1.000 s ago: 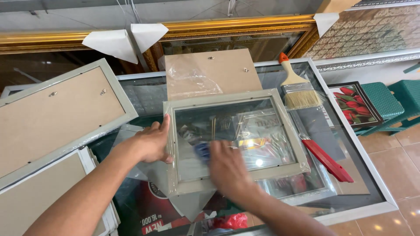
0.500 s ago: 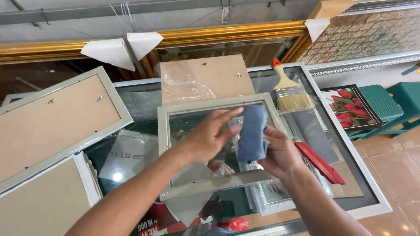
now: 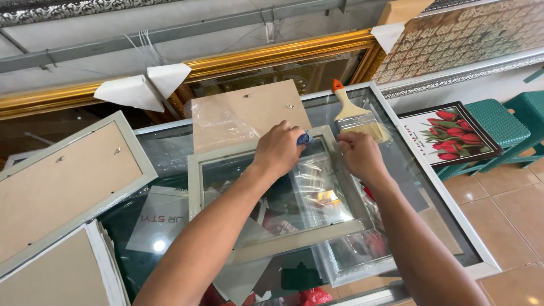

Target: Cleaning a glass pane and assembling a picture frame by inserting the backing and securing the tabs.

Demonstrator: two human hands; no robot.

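A grey-green picture frame (image 3: 195,187) with glass lies flat on a glass-topped table (image 3: 453,226). My left hand (image 3: 279,148) presses a blue cloth (image 3: 305,137) onto the glass at the frame's far right corner. My right hand (image 3: 360,156) grips the frame's right rail close to that same corner. Only a small bit of the cloth shows past my left fingers.
A paintbrush (image 3: 356,116) with an orange-tipped handle lies just beyond my right hand. A brown backing board (image 3: 249,113) sits behind the frame. Two frames lie face down at the left (image 3: 62,181). A tulip picture (image 3: 450,133) leans at the right by green stools (image 3: 530,116).
Both hands moved from the middle of the frame to its far right corner. The cloth, held up between my hands before, is now pressed down under my left hand.
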